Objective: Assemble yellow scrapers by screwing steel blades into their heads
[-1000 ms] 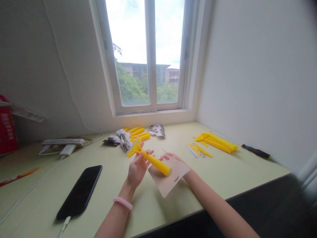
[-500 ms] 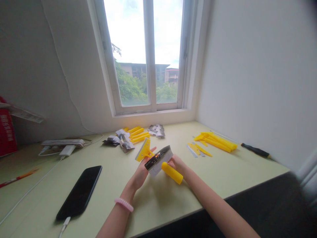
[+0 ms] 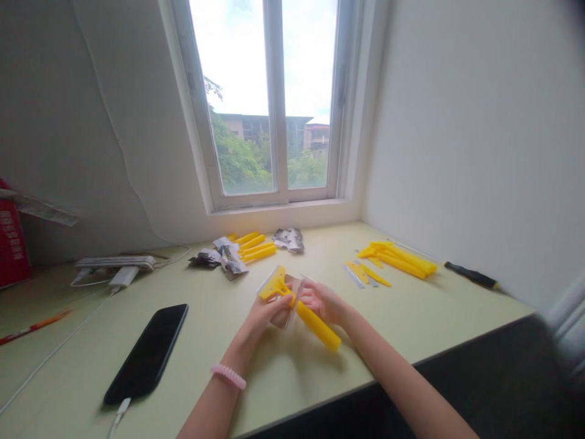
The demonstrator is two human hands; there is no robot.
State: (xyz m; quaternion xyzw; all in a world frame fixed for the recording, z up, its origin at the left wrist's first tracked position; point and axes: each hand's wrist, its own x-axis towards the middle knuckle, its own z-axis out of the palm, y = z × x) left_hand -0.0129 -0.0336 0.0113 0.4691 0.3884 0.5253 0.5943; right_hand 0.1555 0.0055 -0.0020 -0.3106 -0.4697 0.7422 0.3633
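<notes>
A yellow scraper (image 3: 319, 326) lies slantwise across the hands, its wide head with a pale blade edge at the upper left and its thick handle toward the lower right. Around the neck of the scraper my left hand (image 3: 269, 310) is closed, thumb on top. A folded card (image 3: 292, 305), seen nearly edge-on, stands against the scraper between the hands. My right hand (image 3: 322, 300) pinches the right side of that card, fingers bent together behind the handle.
Yellow scrapers with printed cards (image 3: 233, 262) lie near the window, beside a crumpled wrapper pile (image 3: 290, 239). To the right are yellow handles (image 3: 402, 259), loose blades (image 3: 359, 274) and a screwdriver (image 3: 470, 276). A phone (image 3: 148, 353) and power strip (image 3: 116, 263) sit left.
The card has turned from showing its printed black face to nearly edge-on. The scraper's head has shifted slightly right and down, and my left thumb now lies over its neck.
</notes>
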